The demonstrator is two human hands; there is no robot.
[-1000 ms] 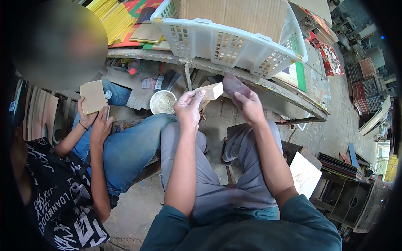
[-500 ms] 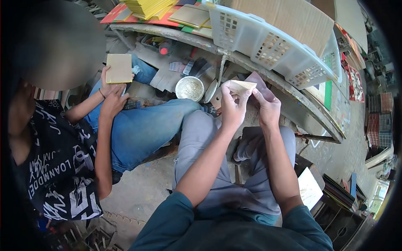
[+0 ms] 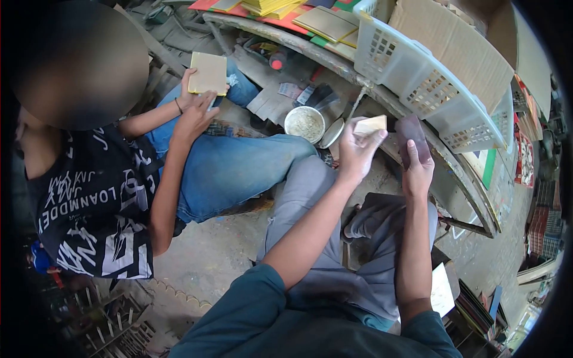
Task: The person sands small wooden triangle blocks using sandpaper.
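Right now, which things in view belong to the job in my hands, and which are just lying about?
In hand:
- pale block, in your left hand
- dark flat piece, in your right hand

Apparently just lying about:
- white plastic basket
- cardboard inside it
- yellow stack

Block (image 3: 371, 125): in my left hand (image 3: 359, 150)
Bucket (image 3: 305, 110): left of that hand
Basket (image 3: 401, 65): on the bench (image 3: 316, 50) before me
Co-worker (image 3: 101, 197): on my left

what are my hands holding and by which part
Your left hand holds a pale block by its lower side; your right hand holds a dark flat piece by its lower part.
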